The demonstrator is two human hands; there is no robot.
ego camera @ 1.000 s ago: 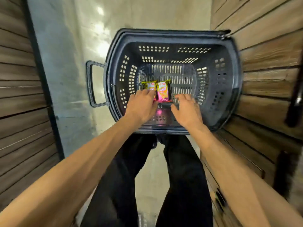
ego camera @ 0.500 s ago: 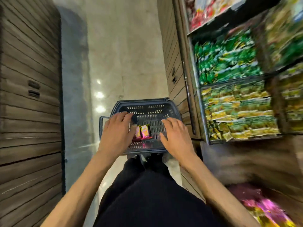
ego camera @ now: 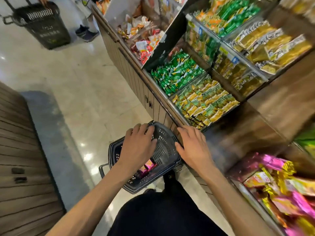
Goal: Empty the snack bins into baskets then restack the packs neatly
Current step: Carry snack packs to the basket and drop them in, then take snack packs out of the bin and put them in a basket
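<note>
A dark plastic basket (ego camera: 167,155) stands on the floor in front of me, with a few pink and yellow snack packs (ego camera: 148,166) lying on its bottom. My left hand (ego camera: 139,144) hovers over the basket with relaxed fingers and holds nothing. My right hand (ego camera: 193,147) is raised beside the basket's right rim, fingers straight and empty. To my right, a bin of pink and gold packs (ego camera: 281,186) sits at the near end of the shelf.
Shelf bins hold yellow-green packs (ego camera: 204,103), green packs (ego camera: 175,72), red-white packs (ego camera: 143,40) and gold packs (ego camera: 265,46). A second basket (ego camera: 44,26) and a person's feet (ego camera: 87,32) are down the aisle. A wooden wall (ego camera: 18,150) stands at left.
Both hands rose out of the basket, leaving the packs inside. My view swung up and to the right, bringing the snack shelf into sight.
</note>
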